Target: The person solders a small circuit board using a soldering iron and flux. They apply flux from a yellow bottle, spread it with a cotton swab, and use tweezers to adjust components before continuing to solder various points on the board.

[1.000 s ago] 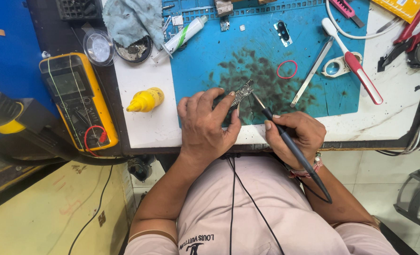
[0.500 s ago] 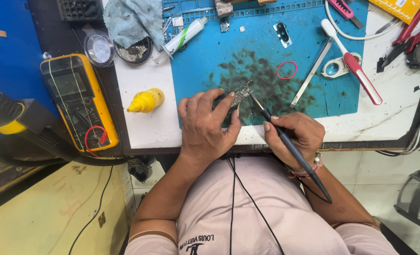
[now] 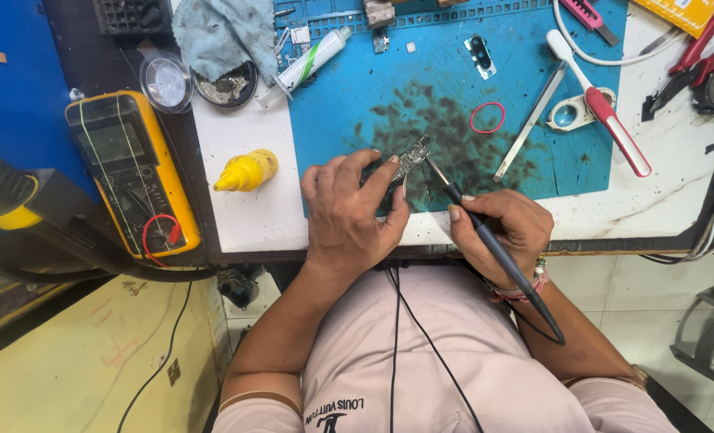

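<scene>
left hand [image 3: 349, 212] pinching, right hand [image 3: 505, 228] gripping

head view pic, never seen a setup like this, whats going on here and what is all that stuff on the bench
The camera sits on a person's head and looks down, so you see their own two hands over a workbench. The left hand holds a small circuit board down on a blue mat. The right hand holds a soldering iron like a pen, its tip by the board. Around them lie a yellow meter, a yellow bottle, a rag, a tube, a red rubber band, tweezers and a red-handled tool.
</scene>
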